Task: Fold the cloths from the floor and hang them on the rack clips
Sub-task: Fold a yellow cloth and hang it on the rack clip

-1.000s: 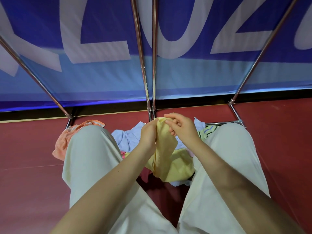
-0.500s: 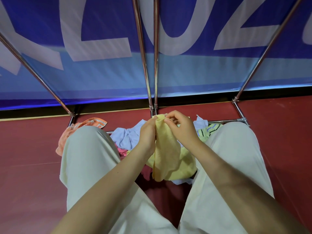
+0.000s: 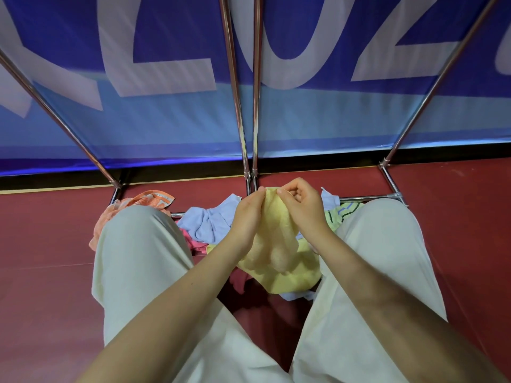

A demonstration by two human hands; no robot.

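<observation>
Far left there's an orange cloth (image 3: 130,214) bunched up on the red floor (image 3: 41,244), half tucked behind the person's left knee (image 3: 138,239) in pale trousers. A slanted metal rack leg (image 3: 55,117) comes down to the floor just behind it, in front of a big blue banner (image 3: 166,120) with white letters.

Moving in, there's a light blue cloth (image 3: 206,221) lying crumpled between the knees, with a bit of pink cloth (image 3: 193,241) poking out beside it.

Then the left hand (image 3: 246,217): thumb and fingers pinch the top edge of a yellow cloth (image 3: 276,244), so it's got a proper hold of it. The cloth hangs down from that edge, off the floor at the top and sagging onto the pile lower down. Two upright rack poles (image 3: 246,106) stand close together right behind the hands.

The right hand (image 3: 302,207) is just beside the left, almost touching, and it pinches the same top edge with thumb and forefinger while the other fingers curl in.

Past that is a green striped cloth (image 3: 341,214) on the floor against the right knee (image 3: 384,230), a low rack bar (image 3: 367,198) behind it, and another slanted rack leg (image 3: 431,87) going up to the right. Can't see any clips from this angle.
</observation>
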